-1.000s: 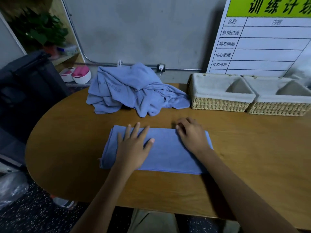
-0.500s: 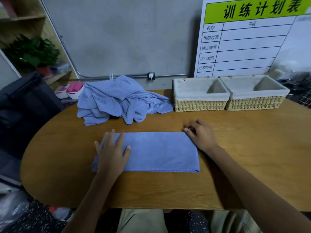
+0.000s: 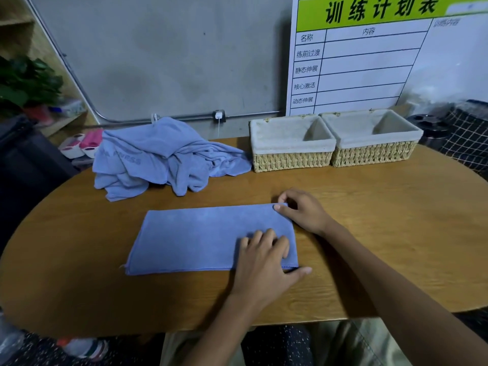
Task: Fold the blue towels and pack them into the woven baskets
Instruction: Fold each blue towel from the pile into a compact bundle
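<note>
- Two hands work on one folded towel [image 3: 200, 239], which lies flat on the wooden table [image 3: 383, 233], in the near middle part of it.
- Nearest is the left hand [image 3: 266, 262]. It rests on the right near corner of the folded towel; its fingers bend down on the cloth and its thumb points to the right, along the near edge, so it seems to grasp this corner between fingers and thumb.
- Just behind it, the right hand [image 3: 303, 212] is at the right far corner of the same towel. Its thumb and first finger pinch the corner, and the other fingers are curled.
- Both forearms come from the lower right, and the left one crosses in front.
- Farther on the table, to the left, lies a heap of blue towels [image 3: 163, 157], crumpled and not folded. Its right end comes close to the left basket [image 3: 290, 161].
- At the far edge of the table stand the left basket and the right basket [image 3: 375, 153], side by side and touching. Both are woven, with a pale cloth lining, and I see no towel inside them.
- Behind the baskets, a white board [image 3: 369, 62] with a green heading leans on the grey wall.
</note>
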`<state>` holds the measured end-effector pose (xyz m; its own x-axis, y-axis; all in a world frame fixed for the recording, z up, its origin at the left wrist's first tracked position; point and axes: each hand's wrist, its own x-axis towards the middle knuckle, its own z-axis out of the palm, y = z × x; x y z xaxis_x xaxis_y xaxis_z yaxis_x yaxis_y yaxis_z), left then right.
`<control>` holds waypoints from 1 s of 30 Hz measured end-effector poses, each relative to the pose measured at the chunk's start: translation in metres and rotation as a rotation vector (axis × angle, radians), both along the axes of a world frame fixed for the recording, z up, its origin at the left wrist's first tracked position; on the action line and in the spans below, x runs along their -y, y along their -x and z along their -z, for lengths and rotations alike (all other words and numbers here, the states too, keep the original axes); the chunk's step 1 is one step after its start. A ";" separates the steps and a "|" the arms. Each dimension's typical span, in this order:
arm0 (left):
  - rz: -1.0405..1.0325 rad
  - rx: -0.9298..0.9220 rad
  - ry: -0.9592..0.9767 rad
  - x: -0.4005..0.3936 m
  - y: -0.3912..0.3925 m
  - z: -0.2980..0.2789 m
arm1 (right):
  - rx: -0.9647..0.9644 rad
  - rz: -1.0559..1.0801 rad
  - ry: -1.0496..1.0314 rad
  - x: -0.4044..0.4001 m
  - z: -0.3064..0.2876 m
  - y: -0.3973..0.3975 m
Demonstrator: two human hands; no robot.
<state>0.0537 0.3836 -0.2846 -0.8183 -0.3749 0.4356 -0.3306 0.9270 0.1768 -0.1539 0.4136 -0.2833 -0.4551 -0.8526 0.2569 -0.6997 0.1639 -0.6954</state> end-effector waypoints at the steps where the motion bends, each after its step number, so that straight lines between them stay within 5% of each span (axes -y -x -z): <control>1: -0.012 -0.008 0.003 -0.002 0.002 -0.001 | 0.043 -0.003 0.009 -0.001 0.000 0.000; 15: 0.024 -0.069 0.002 -0.008 0.006 0.005 | 0.400 -0.023 0.159 -0.008 -0.008 0.001; 30: 0.022 -0.058 -0.087 -0.009 0.006 0.002 | 0.408 -0.019 0.180 -0.010 -0.008 0.003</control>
<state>0.0475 0.3922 -0.2868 -0.8012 -0.3958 0.4488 -0.2974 0.9142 0.2753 -0.1565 0.4237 -0.2752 -0.5346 -0.8201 0.2041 -0.3633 0.0050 -0.9316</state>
